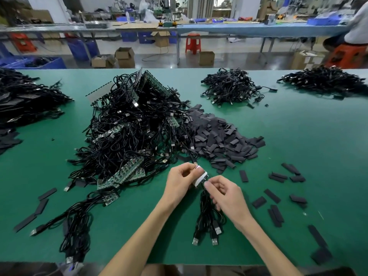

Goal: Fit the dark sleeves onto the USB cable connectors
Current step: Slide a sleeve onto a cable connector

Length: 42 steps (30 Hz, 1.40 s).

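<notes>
Both hands work just in front of the heaped sleeves (219,140). The left hand (182,180) has its fingers (187,170) curled round a small white strip (199,176). The right hand (225,196) pinches the cables (207,214) where they meet it. Their connectors (216,230) trail down by the tabletop (298,136). The cables look light and floppy, so I'd grip close behind the stiff metal plug. The sleeves seem thin, flat and soft. I'd squeeze one by its edges to open its mouth.
</notes>
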### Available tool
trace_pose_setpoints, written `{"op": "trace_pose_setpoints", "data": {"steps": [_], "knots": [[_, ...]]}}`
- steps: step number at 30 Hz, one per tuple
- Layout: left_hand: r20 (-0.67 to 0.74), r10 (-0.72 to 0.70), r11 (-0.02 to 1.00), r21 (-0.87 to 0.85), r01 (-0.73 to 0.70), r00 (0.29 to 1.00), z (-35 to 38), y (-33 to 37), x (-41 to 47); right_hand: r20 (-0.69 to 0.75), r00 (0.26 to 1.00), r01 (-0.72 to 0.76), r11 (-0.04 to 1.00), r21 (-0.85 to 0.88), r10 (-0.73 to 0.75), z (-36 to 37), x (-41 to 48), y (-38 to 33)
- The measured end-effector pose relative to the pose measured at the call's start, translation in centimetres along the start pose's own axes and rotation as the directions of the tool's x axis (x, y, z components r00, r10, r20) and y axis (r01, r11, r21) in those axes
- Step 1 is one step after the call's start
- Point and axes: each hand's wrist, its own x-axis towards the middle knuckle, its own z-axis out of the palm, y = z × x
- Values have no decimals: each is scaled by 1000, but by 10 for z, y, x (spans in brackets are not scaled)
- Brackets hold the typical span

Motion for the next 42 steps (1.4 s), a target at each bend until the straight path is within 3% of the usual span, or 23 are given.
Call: {"op": "trace_pose_setpoints", "data": {"steps": [8,18,25,30,42], "knots": [[135,43,999,-20,-41,990,-2,0,-6,16,1000,-2,1000,-21,2,4,2,3],[91,49,996,-79,-42,995,-6,-7,-4,0,1000,28,1000,15,-28,4,3,2],[182,100,990,83,-117,978,-1,-5,-5,-121,991,62,998,11,-60,4,4,3],[154,107,979,159,-131,982,4,-4,-7,-152,986,74,997,14,-71,2,-1,5],[136,78,992,87,-90,988,2,-5,-9,-125,986,112,994,-6,-112,4,-2,3]]}}
